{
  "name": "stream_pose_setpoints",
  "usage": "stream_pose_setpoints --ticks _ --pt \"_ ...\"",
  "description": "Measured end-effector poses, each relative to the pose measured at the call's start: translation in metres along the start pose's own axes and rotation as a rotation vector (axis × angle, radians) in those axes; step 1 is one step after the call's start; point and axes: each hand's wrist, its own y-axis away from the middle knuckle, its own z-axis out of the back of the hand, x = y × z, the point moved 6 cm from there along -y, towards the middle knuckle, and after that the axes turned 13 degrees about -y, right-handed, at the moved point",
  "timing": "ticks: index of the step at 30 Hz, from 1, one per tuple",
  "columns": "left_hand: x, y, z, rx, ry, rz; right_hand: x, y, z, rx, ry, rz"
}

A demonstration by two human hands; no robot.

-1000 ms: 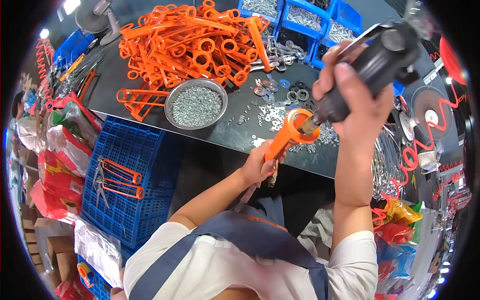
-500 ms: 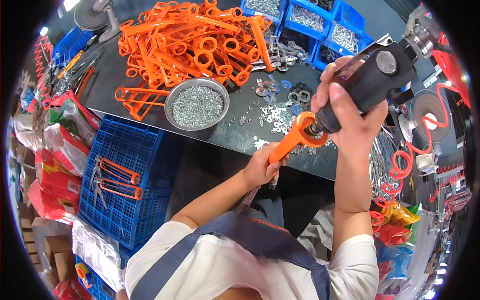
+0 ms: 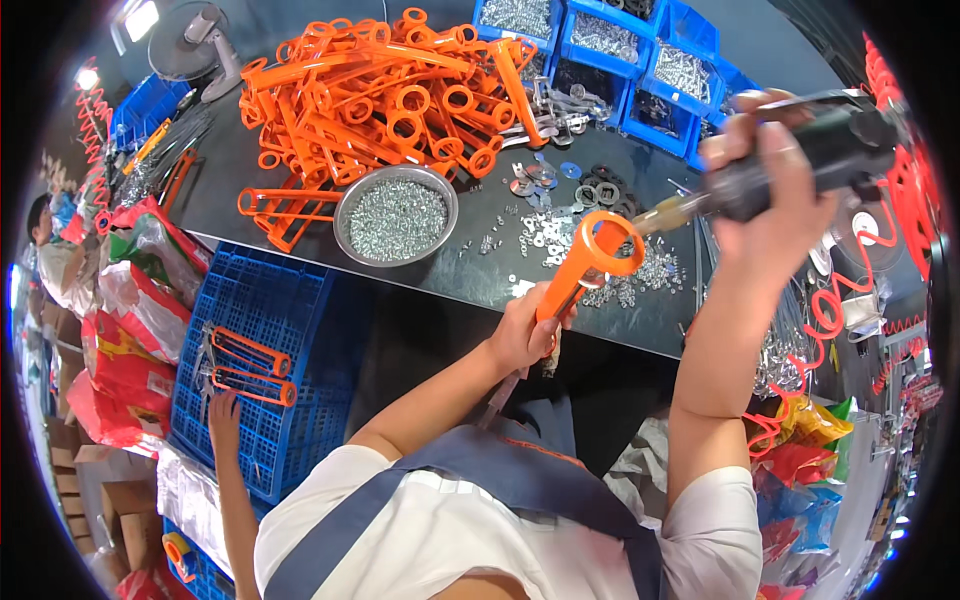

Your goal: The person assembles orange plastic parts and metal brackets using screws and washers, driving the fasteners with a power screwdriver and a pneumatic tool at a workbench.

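Observation:
My left hand (image 3: 527, 328) is wrapped round the lower end of an orange caulking gun frame (image 3: 568, 285), which slants up with its ring end away from me. Higher up on the right, my right hand (image 3: 780, 175) grips a black air screwdriver (image 3: 835, 150) with a lever along its body. The driver lies nearly level, its slim tip (image 3: 668, 214) beside the frame's ring; whether it touches is hard to tell. Behind the frame, small washers and nuts (image 3: 655, 268) are scattered over the dark bench (image 3: 470, 280).
A metal bowl (image 3: 345, 235) of small hardware stands before a heap of orange frames (image 3: 370, 90). Blue bins (image 3: 605, 62) line the back right. At left, another person's hand (image 3: 224, 415) reaches to caulking guns (image 3: 255, 372) on a blue crate (image 3: 240, 270). A red coiled hose (image 3: 822, 320) hangs right.
The driver has come out of the frame's ring and moved right, tilting toward level in my right hand. My left hand still holds the frame. Another person's hand has come in at the left.

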Motion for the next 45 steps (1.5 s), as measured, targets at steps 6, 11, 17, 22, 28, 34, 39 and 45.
stream_pose_setpoints --ticks 6,11,17,22,28,34,39,45 --pt "0.004 -0.005 -0.004 0.046 0.015 0.019 -0.046 0.024 0.162 -0.204 0.666 -0.432" --pt "0.005 0.002 -0.001 0.101 0.129 0.260 -0.105 0.126 0.317 -0.309 1.398 -0.574" --pt "-0.022 -0.012 0.064 -0.377 0.744 0.378 -0.030 0.155 0.246 -0.474 2.051 -0.361" --pt "0.008 -0.017 0.088 -0.620 0.953 0.500 -0.054 0.213 0.060 0.568 1.023 0.006" --pt "-0.001 -0.002 0.097 -0.644 1.173 0.227 -0.125 0.244 0.015 0.003 0.092 -0.472" --pt "-0.031 0.006 0.144 -0.659 0.772 0.278 -0.164 0.291 -0.029 -0.372 -0.739 -1.269" --pt "-0.039 0.051 0.207 -0.361 0.224 0.356 -0.150 0.268 -0.003 -0.038 -0.223 -1.021" --pt "-0.031 0.144 0.333 0.618 -1.378 0.515 -0.111 0.229 0.118 -0.235 0.147 -0.782"
